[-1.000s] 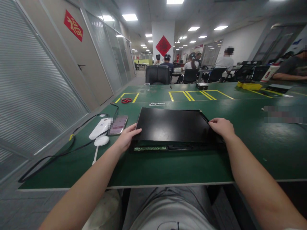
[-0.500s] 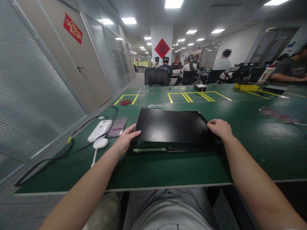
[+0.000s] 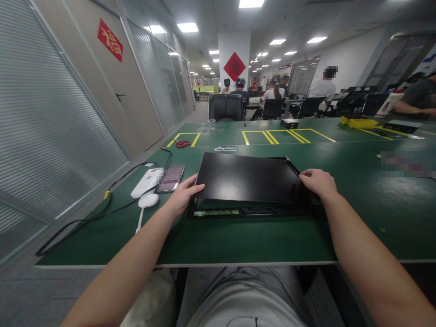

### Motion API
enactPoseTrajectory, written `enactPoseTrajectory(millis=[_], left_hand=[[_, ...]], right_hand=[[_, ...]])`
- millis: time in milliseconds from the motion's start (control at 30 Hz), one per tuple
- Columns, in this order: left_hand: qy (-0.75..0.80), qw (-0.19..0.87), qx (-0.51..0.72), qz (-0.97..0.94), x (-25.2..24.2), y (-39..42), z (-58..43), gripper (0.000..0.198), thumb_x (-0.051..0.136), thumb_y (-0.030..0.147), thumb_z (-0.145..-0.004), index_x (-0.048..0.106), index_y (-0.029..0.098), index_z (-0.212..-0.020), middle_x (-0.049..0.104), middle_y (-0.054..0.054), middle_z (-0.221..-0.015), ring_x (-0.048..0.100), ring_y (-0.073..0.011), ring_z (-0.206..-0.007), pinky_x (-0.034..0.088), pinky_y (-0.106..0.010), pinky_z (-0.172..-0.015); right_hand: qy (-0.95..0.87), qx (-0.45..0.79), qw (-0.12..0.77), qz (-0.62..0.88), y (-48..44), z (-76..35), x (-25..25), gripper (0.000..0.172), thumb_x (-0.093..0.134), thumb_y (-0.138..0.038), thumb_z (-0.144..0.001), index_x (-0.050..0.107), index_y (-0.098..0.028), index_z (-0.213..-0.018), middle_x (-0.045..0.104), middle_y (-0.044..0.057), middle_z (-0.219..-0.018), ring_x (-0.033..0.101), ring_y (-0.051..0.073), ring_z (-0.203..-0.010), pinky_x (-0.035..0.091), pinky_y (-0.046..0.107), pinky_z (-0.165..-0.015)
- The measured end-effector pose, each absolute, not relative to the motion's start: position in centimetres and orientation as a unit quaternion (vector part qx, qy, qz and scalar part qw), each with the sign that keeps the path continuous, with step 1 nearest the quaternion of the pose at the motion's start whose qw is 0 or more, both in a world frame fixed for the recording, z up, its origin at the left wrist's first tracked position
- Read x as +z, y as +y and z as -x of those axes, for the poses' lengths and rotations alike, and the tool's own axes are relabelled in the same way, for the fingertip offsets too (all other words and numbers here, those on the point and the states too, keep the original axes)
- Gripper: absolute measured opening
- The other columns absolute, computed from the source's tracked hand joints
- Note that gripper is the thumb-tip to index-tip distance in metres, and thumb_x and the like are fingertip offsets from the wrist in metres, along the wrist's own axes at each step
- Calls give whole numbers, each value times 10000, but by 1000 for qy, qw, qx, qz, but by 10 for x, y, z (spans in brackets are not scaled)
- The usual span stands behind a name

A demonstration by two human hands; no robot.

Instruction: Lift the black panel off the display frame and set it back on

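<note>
A flat black display panel (image 3: 248, 177) lies tilted over a shallow black frame (image 3: 279, 212) on the green table. My left hand (image 3: 184, 194) grips the panel's left edge, its thumb on the top face and its fingers mostly hidden beneath. At the right edge, my right hand (image 3: 319, 182) pinches the panel between thumb and fingertips. Along the frame's near side, a green circuit board strip (image 3: 217, 213) shows below the panel. The frame's far right corner also sticks out from behind the panel.
Left of the panel are a phone (image 3: 171, 178), a white device (image 3: 146, 182), a round white puck (image 3: 148, 200) and black cable. Red scissors (image 3: 183, 144) and small silvery pieces (image 3: 225, 149) lie beyond. A yellow tray (image 3: 359, 122) stands far right. Several people sit farther back.
The camera view has turned slightly left, so the whole scene appears shifted to the right. Both hands keep hold of the panel, with little visible movement of it over the frame.
</note>
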State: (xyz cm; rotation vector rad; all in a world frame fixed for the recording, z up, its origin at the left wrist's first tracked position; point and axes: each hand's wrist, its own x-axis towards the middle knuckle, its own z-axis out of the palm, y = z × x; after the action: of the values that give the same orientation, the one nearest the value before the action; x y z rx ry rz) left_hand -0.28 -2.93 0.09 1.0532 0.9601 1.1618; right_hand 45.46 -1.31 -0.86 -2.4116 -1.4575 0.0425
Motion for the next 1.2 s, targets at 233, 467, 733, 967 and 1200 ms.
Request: enactPoseTrajectory(millis=[233, 467, 733, 967, 1200], left_hand=[[397, 598, 517, -466, 5, -31, 1, 713, 931, 231, -570, 728, 157, -1249, 785, -126, -1156, 715, -308, -1146, 568, -355, -993], [355, 607, 532, -472, 11, -36, -5, 850, 936, 209, -561, 649, 171, -1359, 755, -127, -1246, 692, -321, -1200, 578, -378, -999], [341, 603, 540, -478, 9, -39, -5, 926, 951, 241, -568, 593, 187, -1421, 757, -128, -1245, 707, -327, -1174, 586, -389, -985], [327, 593, 560, -479, 10, -37, -3, 837, 937, 235, -586, 636, 200, -1366, 742, -106, -1286, 669, -326, -1238, 568, -378, -1012], [315, 565, 611, -458, 14, -29, 12, 607, 853, 213, -630, 728, 181, -1223, 758, -81, -1245, 680, -306, -1193, 570, -342, -938]], right_hand=[[-506, 10, 177, 844, -13, -455, -9, 361, 597, -393, -775, 828, -263, -1021, 770, 109, -944, 711, 304, -924, 529, 379, -798], [-458, 10, 279, 844, -14, -464, -10, 393, 546, -381, -815, 806, -244, -1076, 765, 118, -1090, 701, 322, -1012, 534, 391, -830], [-460, 105, 251, 845, 7, -479, -25, 409, 549, -472, -866, 807, -188, -1006, 758, 163, -1085, 685, 352, -1066, 526, 436, -912], [-385, 185, 440, 790, 3, -476, -30, 263, 735, -396, -695, 777, -170, -823, 755, 119, -885, 690, 298, -921, 530, 409, -849], [-340, 356, 616, 615, -2, -465, -16, 154, 704, -320, -658, 710, -221, -775, 737, 46, -809, 709, 262, -848, 590, 404, -784]])
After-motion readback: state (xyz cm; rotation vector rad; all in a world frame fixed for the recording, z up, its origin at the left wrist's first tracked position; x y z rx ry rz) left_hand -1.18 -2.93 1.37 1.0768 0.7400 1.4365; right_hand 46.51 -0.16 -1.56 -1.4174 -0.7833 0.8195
